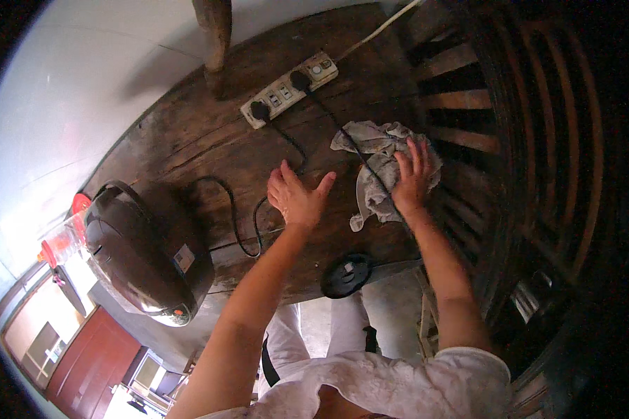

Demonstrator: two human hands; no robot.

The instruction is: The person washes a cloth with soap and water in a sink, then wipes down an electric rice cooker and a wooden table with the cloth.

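My left hand [296, 196] hovers over the dark wooden surface [199, 152], fingers and thumb apart, nothing in it. A thin black cord lies near its fingertips. At the right my right hand [414, 175] rests flat on a crumpled, stained white cloth [375, 157], fingers spread. Its thumb is hidden. Across the cloth runs a black power cord [352, 140], which passes by my right wrist. Close to the front edge sits a round black power base [347, 275], apparently an electric kettle's, with a small label.
A dark rice cooker [141, 251] with a handle stands at the left. Two black plugs sit in a white power strip [288, 90] at the back. A wooden leg [215, 47] stands behind it. Wooden slats [461, 99] border the right side. Beside the cooker is a clear, red-lidded container [63, 235].
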